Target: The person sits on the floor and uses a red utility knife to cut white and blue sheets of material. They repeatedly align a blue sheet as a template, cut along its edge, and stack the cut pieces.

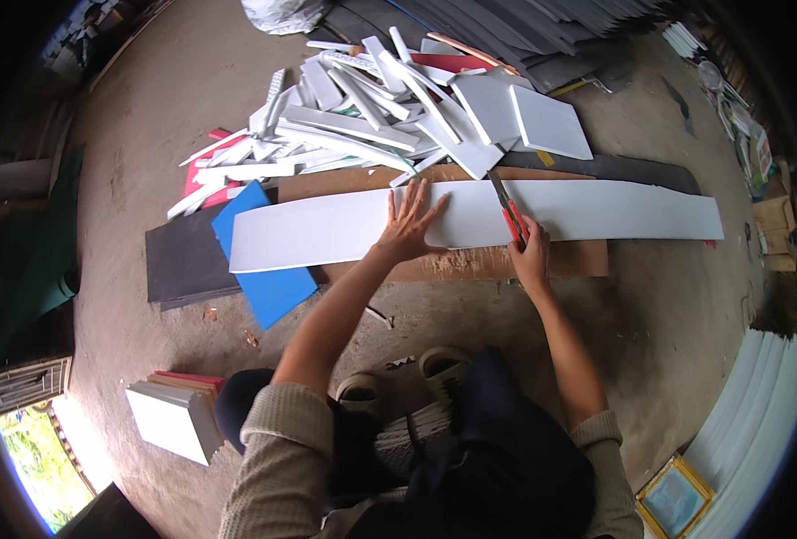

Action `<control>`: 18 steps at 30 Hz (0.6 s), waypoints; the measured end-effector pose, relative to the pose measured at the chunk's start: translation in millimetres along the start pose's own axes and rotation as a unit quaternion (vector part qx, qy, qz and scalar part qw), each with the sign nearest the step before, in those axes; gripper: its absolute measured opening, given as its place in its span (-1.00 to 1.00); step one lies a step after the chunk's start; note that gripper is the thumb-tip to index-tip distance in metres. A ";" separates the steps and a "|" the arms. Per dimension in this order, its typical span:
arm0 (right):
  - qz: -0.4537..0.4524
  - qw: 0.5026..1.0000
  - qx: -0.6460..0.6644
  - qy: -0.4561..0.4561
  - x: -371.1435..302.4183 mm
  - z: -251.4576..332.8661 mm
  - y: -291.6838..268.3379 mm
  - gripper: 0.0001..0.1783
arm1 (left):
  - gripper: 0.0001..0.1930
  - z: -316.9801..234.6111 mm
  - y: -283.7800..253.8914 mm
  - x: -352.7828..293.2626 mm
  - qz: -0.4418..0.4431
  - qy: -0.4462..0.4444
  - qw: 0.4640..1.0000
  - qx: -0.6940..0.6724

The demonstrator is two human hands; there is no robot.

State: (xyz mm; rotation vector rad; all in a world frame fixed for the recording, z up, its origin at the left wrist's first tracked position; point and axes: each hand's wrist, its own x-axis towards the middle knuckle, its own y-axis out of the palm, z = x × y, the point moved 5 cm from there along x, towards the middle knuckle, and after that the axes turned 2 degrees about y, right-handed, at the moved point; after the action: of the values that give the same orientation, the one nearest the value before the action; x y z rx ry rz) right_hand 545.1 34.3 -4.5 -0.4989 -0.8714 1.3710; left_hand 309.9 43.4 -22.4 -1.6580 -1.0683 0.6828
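Note:
A long white foam board (317, 231) lies crosswise in front of me. My left hand (405, 232) presses flat on its middle, fingers spread. To the right of it, my right hand (531, 258) is closed round the red handle of a utility knife (513, 221). The knife's long dark blade points away from me and crosses the board toward its far edge. Whether the blade has gone into the board, I cannot tell. Under the white board is a scuffed brown board (582, 259), which shows along both long edges.
A heap of white offcuts (353, 117) lies just beyond the board. A blue sheet (268, 287) and dark sheets (178, 256) stick out at left. Stacked panels (178, 418) stand near my left leg. A yellow-framed tray (675, 496) and long white sheets (748, 422) are at lower right.

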 end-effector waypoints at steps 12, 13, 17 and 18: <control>0.225 0.931 -0.156 -0.240 28.9 149.3 50.3 -0.54 | 0.00 181.9 -83.8 -296.8 -0.120 -0.642 0.749 -0.105; 0.264 0.916 -0.150 -0.262 27.3 170.8 66.4 -0.55 | 0.00 188.7 -72.6 -318.3 -0.160 -0.660 0.724 -0.120; 0.369 0.876 -0.167 -0.263 11.3 205.3 115.1 -0.57 | -0.11 161.5 -40.9 -298.5 -0.209 -0.659 0.689 -0.217; 0.383 0.872 -0.151 -0.264 1.9 218.0 126.1 -0.53 | -0.19 165.8 -42.9 -303.9 -0.226 -0.642 0.678 -0.277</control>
State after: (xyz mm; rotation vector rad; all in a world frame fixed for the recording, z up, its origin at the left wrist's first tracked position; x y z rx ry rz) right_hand 296.4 19.1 32.6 -0.7781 -1.4391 2.1744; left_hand 21.5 -150.1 -54.7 -1.0635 -2.8173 1.3024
